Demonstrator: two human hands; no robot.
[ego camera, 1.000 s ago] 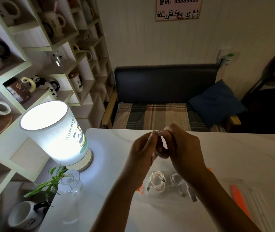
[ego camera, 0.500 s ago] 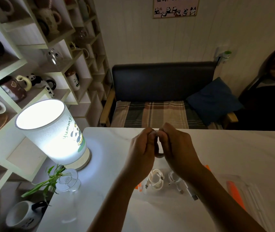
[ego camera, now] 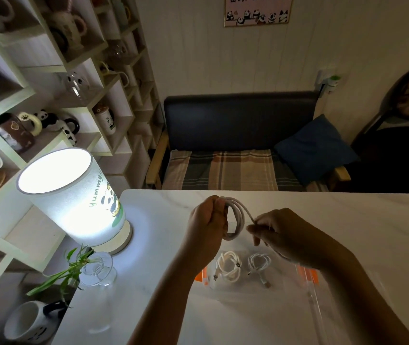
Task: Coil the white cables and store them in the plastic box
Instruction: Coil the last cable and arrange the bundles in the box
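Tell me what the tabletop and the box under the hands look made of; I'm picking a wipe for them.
The tabletop looks like white marble or a marble-look laminate: smooth, glossy, faint grey veins, lamp glare on it. Which of the two, I cannot tell. The box looks like clear hard plastic: the table shows through it, and it has orange clips.

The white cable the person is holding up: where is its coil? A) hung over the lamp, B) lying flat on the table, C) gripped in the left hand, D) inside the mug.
C: the coil hangs from the left hand above the table, while the right hand pinches the cable's loose end.
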